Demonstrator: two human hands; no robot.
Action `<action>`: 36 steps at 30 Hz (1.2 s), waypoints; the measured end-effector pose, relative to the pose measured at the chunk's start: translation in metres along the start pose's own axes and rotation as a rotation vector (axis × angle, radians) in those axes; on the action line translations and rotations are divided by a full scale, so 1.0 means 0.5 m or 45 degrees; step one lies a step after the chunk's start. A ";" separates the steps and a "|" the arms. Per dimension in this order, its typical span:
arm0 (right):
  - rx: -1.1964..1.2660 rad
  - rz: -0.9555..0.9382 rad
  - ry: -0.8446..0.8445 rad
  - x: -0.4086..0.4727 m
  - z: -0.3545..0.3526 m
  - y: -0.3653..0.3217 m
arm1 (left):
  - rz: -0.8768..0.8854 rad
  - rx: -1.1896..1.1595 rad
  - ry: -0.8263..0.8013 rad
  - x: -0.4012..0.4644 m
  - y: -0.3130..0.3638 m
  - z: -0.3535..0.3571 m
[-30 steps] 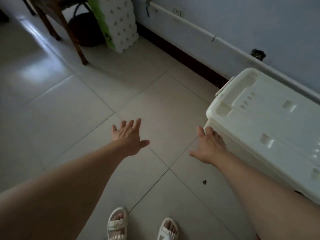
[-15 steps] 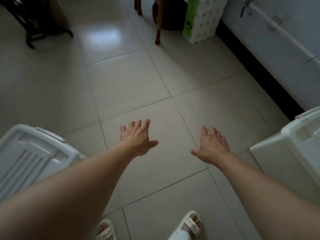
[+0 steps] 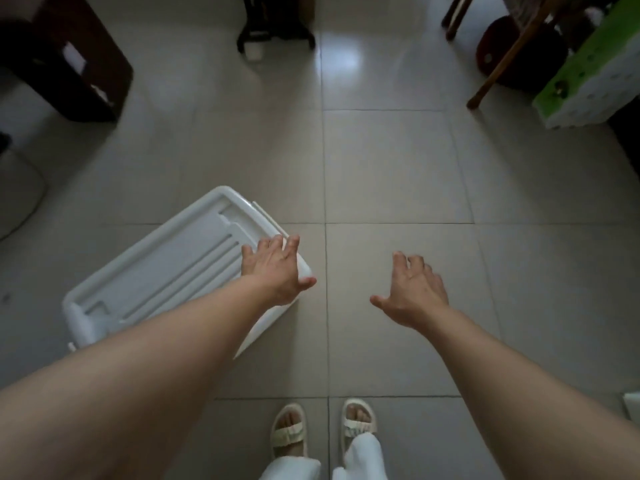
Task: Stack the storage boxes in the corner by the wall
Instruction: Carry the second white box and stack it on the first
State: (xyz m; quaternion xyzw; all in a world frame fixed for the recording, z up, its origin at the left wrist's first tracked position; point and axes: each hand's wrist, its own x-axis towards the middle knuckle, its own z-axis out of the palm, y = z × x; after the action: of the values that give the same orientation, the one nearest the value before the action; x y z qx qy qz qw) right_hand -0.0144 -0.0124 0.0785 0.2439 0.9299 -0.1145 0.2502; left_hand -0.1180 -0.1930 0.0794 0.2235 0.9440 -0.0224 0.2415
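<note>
A white storage box with a ribbed lid (image 3: 166,275) stands on the tiled floor at the left, turned at an angle. My left hand (image 3: 277,268) hovers over the box's right end with fingers spread and holds nothing; whether it touches the lid I cannot tell. My right hand (image 3: 414,292) is out over bare floor to the right of the box, fingers apart and empty. A white corner of another box (image 3: 632,405) shows at the right edge.
Dark wooden furniture (image 3: 65,64) stands at the top left and a black stand (image 3: 277,26) at top centre. Wooden chair legs (image 3: 498,67) and a green-and-white pack of rolls (image 3: 588,77) sit at the top right. My sandalled feet (image 3: 322,431) are at the bottom.
The view has swung left: the large box by the wall has left the frame except a corner. The ribbed box has come toward the centre, and my left hand is now over it.
</note>
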 end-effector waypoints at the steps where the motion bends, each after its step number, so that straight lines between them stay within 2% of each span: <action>1: -0.006 -0.036 -0.009 0.008 0.002 -0.034 | -0.028 -0.009 0.001 -0.003 -0.031 0.002; 10: -0.057 -0.291 -0.052 0.062 0.011 -0.230 | -0.308 -0.079 -0.059 -0.022 -0.226 0.008; 20: -0.129 -0.347 -0.088 0.099 0.036 -0.365 | -0.331 -0.205 -0.091 0.013 -0.328 0.006; 26: -0.143 -0.197 -0.113 0.108 0.074 -0.482 | -0.230 -0.236 -0.150 0.065 -0.453 0.015; 32: -0.001 0.094 -0.137 0.077 0.135 -0.679 | -0.008 -0.086 -0.190 0.082 -0.630 0.027; 36: 0.056 0.215 -0.154 0.049 0.168 -0.752 | 0.109 -0.029 -0.204 0.085 -0.713 0.031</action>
State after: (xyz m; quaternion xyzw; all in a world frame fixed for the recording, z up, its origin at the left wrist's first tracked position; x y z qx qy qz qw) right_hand -0.1909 -0.3522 0.0286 0.3196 0.8865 -0.1280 0.3093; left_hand -0.2984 -0.4984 0.0225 0.2584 0.9114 -0.0193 0.3197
